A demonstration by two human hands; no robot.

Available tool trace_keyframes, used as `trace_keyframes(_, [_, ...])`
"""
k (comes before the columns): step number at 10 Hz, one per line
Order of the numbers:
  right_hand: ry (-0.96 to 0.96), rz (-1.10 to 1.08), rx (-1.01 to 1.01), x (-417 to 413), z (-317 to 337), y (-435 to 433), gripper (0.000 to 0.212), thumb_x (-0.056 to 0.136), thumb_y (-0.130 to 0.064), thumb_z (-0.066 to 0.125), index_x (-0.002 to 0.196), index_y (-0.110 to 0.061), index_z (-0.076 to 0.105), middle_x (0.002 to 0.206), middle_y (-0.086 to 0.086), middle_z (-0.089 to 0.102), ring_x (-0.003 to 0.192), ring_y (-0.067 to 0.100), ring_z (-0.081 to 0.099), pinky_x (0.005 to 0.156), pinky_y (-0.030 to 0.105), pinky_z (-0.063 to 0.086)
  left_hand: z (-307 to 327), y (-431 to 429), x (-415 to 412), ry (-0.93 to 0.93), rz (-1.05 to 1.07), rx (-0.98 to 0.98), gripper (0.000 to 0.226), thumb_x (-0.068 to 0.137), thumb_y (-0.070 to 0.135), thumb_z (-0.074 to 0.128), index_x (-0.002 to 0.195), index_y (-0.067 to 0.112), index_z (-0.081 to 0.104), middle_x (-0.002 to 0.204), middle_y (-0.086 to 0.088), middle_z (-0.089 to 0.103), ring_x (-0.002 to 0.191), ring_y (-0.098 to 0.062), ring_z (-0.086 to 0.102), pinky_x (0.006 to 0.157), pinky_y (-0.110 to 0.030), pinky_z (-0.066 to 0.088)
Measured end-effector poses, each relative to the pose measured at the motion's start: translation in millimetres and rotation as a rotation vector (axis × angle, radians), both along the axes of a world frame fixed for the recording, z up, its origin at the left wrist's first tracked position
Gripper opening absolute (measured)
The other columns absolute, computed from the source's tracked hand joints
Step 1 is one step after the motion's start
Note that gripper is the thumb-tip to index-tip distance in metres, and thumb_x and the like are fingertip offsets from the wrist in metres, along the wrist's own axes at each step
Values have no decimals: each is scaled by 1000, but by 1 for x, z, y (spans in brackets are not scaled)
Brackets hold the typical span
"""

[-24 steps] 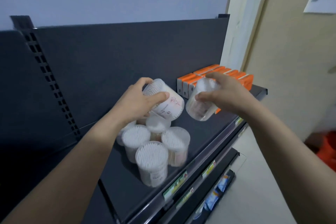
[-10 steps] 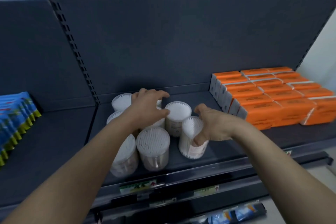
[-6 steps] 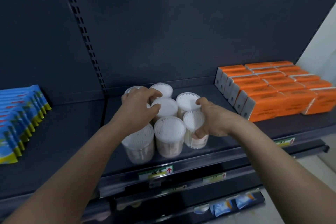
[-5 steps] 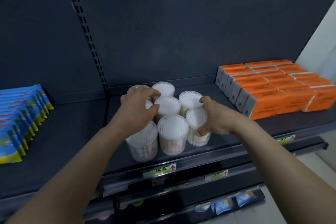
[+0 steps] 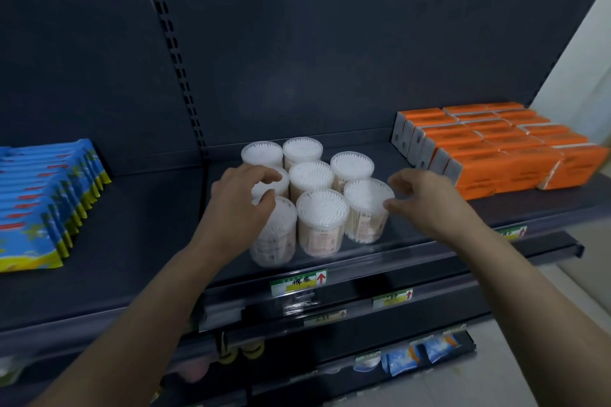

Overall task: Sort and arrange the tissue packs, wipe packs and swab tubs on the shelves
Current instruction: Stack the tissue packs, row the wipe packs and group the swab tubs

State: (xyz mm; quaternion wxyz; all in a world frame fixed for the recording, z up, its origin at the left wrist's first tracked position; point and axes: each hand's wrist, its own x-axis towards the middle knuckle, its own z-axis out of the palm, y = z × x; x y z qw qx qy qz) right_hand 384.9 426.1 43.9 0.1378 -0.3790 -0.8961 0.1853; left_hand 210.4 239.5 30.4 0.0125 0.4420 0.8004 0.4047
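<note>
Several clear swab tubs point(image 5: 322, 208) with white lids stand upright in a tight cluster on the middle of the dark shelf point(image 5: 148, 218). My left hand point(image 5: 239, 205) arches over the cluster's left side, its fingertips and thumb lightly on the left tubs, lifting nothing. My right hand point(image 5: 421, 196) hovers just right of the front right tub point(image 5: 367, 211), fingers apart, thumb tip at its lid edge. Orange tissue packs point(image 5: 489, 149) sit in rows at the right end of the shelf. At the left end, blue wipe packs point(image 5: 43, 195) stand in a row.
The shelf's front rail carries price labels point(image 5: 297, 281) below the tubs. Lower shelves stick out beneath, with small blue sachets point(image 5: 400, 357) hanging at the bottom right. A slotted upright point(image 5: 175, 53) divides the dark back panel. Bare shelf lies on both sides of the tubs.
Both hands have loosened off the tubs. My right hand has drawn back to the right from the front right tub, and my left hand's fingers have lifted and spread.
</note>
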Motion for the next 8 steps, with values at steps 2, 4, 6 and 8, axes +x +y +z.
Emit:
trace_keyframes(2, [114,62,6,34,3,-4,32,86,-20,65,116,-9,63,120,6,65,112,20,58,90,25,41,4,-22,26,5,84,22,22,89,12,54,105,26,61,104,12,58,107,-9,47,104,-42,36])
trace_keyframes(4, [150,113,-2,77,13,-4,38,87,-23,66,123,-12,61,127,3,61,118,17,55,93,20,35,14,-42,67,84,154,0,21,91,14,53,106,26,61,101,17,54,102,-8,45,100,-39,37])
trace_keyframes(6, [169,149,40,107,30,-3,36,87,-25,66,121,-15,62,124,3,63,116,19,55,90,23,36,28,-73,100,191,213,7,19,90,15,55,104,26,62,101,16,55,101,-6,45,97,-40,38])
trace_keyframes(8, [294,147,143,125,64,-9,24,84,-25,68,108,-22,68,110,2,68,107,22,59,85,28,39,54,-108,106,273,265,117,19,86,16,56,101,23,65,100,12,61,101,-13,56,95,-39,43])
